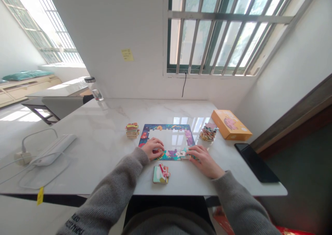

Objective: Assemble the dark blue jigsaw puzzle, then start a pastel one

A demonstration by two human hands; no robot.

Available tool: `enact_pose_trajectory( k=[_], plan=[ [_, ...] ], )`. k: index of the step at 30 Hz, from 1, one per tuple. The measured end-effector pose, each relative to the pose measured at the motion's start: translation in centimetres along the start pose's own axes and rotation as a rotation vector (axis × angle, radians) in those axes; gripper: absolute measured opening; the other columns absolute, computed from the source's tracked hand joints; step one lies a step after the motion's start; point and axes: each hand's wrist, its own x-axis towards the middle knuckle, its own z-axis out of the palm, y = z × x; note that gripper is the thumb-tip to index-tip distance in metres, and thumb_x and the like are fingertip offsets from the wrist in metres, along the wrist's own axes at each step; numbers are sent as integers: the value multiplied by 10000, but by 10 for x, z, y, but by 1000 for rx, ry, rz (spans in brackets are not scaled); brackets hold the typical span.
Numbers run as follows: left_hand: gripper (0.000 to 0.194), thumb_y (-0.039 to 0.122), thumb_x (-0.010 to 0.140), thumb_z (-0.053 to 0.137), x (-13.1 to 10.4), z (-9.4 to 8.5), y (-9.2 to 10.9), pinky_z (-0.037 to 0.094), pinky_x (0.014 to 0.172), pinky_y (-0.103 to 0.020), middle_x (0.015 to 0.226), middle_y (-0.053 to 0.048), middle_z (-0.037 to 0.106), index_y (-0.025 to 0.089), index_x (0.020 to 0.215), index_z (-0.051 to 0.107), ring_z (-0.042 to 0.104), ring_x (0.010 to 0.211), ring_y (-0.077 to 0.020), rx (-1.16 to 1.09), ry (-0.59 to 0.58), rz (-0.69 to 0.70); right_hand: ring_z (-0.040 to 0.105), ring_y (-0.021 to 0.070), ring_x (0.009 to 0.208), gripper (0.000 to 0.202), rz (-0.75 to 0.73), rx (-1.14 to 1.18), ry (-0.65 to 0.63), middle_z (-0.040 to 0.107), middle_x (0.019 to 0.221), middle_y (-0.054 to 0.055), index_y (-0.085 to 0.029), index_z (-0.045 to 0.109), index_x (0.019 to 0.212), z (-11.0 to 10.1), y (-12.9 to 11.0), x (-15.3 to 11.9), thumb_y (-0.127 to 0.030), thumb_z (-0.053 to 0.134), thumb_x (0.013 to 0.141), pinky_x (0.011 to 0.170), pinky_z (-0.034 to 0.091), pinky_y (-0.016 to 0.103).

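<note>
A jigsaw puzzle border (169, 127) lies flat on the white table, forming a rectangular ring with bare tabletop inside. My left hand (153, 148) rests over its lower left corner, fingers apart and slightly curved on the pieces. On the lower right corner lies my right hand (204, 160), its fingers stretched out and touching the pieces by the white animal picture. Some pieces under both hands are hidden. Closer to me sits a small stack of puzzle pieces (160, 174). Another stack of pieces (132, 130) stands left of the border, and a taller, uneven pile of pieces (209, 132) stands right.
An orange box (230, 125) stands at the back right, with a black phone-like slab (256, 162) in front of it. At left lie a white power strip (54, 150) and its cables. A clear bottle (94, 89) stands at the table's far left corner.
</note>
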Motion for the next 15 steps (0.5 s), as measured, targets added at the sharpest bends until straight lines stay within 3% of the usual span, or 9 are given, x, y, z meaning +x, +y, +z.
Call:
enact_pose_trajectory(
  k=[5,15],
  plan=[
    [99,282,829,673,0,0,1,455,955,-414,1009,-62,709,244,870,755,587,998,-234,11,-1,6,563,261,1167,200,1,-18,-58,672,1191,63,-312,685,1143,0,-1,0,-283,580,975,984,466,470],
    [109,262,841,654,0,-2,8,443,969,-422,1024,-66,705,241,876,755,590,1011,-240,28,-28,-23,600,255,1133,179,-8,-10,0,690,1151,74,-286,696,1106,-4,-4,-1,-272,601,955,968,498,452]
  ],
)
